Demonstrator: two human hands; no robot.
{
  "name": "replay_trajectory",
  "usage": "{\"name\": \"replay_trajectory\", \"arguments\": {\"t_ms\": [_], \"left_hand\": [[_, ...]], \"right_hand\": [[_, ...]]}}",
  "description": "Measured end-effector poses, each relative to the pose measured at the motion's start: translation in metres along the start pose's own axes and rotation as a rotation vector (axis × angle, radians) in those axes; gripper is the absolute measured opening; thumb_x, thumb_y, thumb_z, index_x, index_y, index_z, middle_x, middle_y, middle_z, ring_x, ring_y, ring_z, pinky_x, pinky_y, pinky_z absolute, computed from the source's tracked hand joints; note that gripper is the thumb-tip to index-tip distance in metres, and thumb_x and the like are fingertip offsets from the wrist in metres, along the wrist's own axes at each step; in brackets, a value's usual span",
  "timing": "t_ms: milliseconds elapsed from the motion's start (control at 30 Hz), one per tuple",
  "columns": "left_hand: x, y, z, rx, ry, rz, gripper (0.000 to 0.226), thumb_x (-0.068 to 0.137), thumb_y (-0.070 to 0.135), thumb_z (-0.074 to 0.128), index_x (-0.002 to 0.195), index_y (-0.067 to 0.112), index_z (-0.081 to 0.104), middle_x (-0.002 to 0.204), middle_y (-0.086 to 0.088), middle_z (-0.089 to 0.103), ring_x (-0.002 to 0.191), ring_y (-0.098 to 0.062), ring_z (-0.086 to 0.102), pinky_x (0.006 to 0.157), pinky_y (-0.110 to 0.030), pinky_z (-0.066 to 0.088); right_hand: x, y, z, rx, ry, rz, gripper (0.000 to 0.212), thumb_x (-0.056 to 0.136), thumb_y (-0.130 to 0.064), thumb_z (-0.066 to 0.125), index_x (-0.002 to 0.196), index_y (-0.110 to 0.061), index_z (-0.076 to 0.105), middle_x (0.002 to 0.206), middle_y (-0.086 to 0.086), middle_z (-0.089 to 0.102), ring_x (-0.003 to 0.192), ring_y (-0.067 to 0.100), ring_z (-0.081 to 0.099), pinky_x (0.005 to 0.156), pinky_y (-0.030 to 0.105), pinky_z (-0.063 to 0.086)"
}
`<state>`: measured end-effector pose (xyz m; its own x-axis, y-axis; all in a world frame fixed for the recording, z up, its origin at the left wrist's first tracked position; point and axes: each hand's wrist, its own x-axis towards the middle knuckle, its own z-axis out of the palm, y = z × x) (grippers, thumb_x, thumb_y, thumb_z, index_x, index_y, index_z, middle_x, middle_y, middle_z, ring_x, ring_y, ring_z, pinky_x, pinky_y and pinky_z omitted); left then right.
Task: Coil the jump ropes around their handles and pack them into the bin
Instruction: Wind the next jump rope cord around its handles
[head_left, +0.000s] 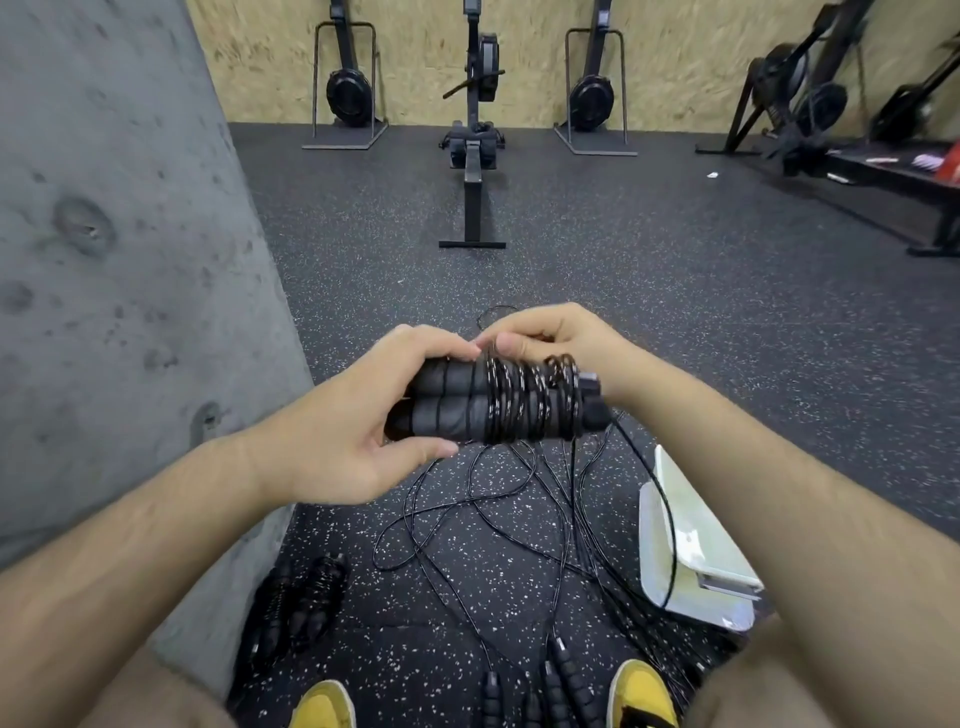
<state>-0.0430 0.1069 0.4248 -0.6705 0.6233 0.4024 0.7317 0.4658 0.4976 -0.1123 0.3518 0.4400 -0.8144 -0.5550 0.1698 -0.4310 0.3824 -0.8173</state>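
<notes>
Item: paired handles (441, 400), held side by side in my left hand (358, 415), thumb beneath, fingers curled over the bare foam end. My right hand (556, 338) pinches the rope (519, 410) at the top of the winding, which covers the handles' right half and bunches toward the caps. Free tail: hangs from the cap end, crosses the white bin (696, 551) beside my right forearm. Loose ropes (467, 519): heaped on the floor (675, 312) below my hands. One wound bundle (306, 592): by the wall (130, 260). Risks, as I judge: the tail snagging the bin's rim or dragging a neighbouring rope, and bunched turns sliding off the caps if tension drops.
</notes>
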Motion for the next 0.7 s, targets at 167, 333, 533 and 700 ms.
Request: {"name": "replay_trajectory", "arguments": {"t_ms": [167, 333, 533, 700], "left_hand": [[0.005, -0.014, -0.006, -0.007, 0.107, -0.062, 0.065, 0.084, 0.026, 0.075, 0.140, 0.021, 0.042, 0.132, 0.002, 0.049, 0.130, -0.019, 0.050, 0.111, -0.035, 0.042], [0.008, -0.043, -0.013, 0.135, 0.192, -0.113, 0.063, 0.082, 0.036, 0.070, 0.137, 0.023, 0.044, 0.126, 0.015, 0.045, 0.123, -0.017, 0.049, 0.108, -0.036, 0.040], [0.004, -0.074, -0.019, 0.325, 0.133, -0.146, 0.061, 0.081, 0.018, 0.075, 0.135, 0.007, 0.048, 0.127, -0.003, 0.051, 0.114, -0.022, 0.046, 0.104, -0.035, 0.037], [0.003, -0.070, -0.011, 0.295, 0.034, -0.118, 0.062, 0.082, 0.009, 0.077, 0.137, 0.014, 0.048, 0.129, 0.004, 0.051, 0.116, -0.021, 0.043, 0.105, -0.031, 0.034]], "right_hand": [[-0.014, 0.003, 0.044, -0.266, -0.101, 0.182, 0.019, 0.103, -0.005, 0.046, 0.106, -0.003, 0.064, 0.089, -0.008, 0.058, 0.074, 0.002, 0.049, 0.075, 0.014, 0.049], [-0.013, -0.007, 0.093, -0.302, -0.008, 0.155, 0.030, 0.108, -0.034, 0.033, 0.097, -0.016, 0.054, 0.077, 0.000, 0.056, 0.067, 0.017, 0.051, 0.063, 0.031, 0.040], [-0.017, -0.028, 0.094, -0.728, 0.027, -0.009, 0.026, 0.108, -0.034, 0.033, 0.103, -0.017, 0.051, 0.086, 0.001, 0.058, 0.077, 0.027, 0.059, 0.069, 0.040, 0.049], [-0.007, -0.036, 0.045, -1.055, 0.184, -0.225, 0.028, 0.105, -0.041, 0.040, 0.103, -0.025, 0.063, 0.098, -0.004, 0.063, 0.085, 0.026, 0.065, 0.061, 0.032, 0.036]]}}
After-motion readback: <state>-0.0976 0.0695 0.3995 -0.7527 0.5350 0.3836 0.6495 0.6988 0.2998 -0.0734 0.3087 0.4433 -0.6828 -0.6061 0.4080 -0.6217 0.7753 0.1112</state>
